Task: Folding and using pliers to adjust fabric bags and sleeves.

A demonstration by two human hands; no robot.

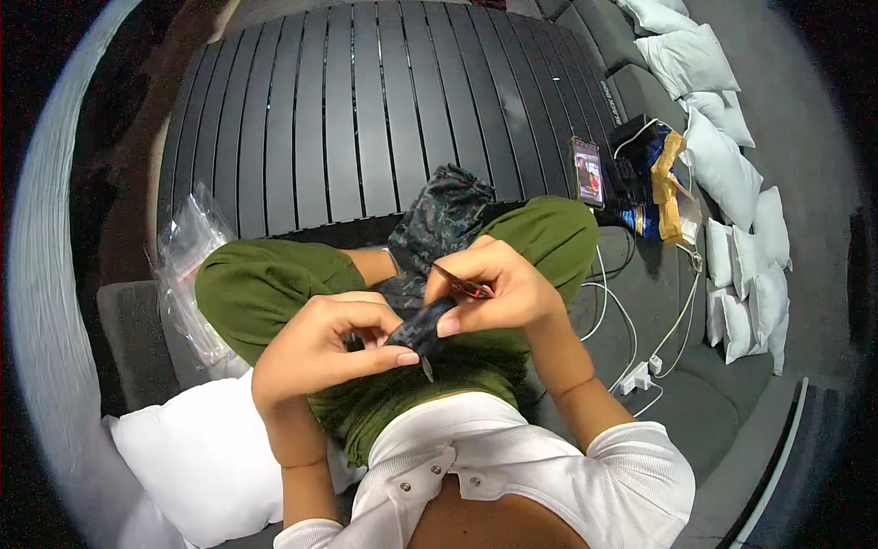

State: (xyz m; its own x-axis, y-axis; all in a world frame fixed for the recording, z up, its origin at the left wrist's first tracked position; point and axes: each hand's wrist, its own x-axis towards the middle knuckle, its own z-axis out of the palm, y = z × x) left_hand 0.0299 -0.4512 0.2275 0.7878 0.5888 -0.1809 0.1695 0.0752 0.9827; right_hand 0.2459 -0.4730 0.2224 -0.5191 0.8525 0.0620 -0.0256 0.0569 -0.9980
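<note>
In my lap lies a dark camouflage cloth (439, 218), running from the table's near edge down between my knees. A bunched dark fold of it (422, 329) is pinched between my two hands. My left hand (334, 343) is closed, with thumb and fingertips on the fold's left end. My right hand (494, 288) is closed too, its thumb pressing the fold's right end. A small dark and red object (468, 285) shows in my right palm; its kind is unclear. Below the fold a narrow pointed tip (427, 370) sticks out; what it belongs to is hidden.
A black slatted table (366, 119) stands ahead. On the right are a phone (588, 172), a blue and yellow bag (668, 183), white cables with a plug block (636, 377), and several white pillows (722, 156). Clear plastic bags (194, 247) and a white pillow (206, 453) lie left.
</note>
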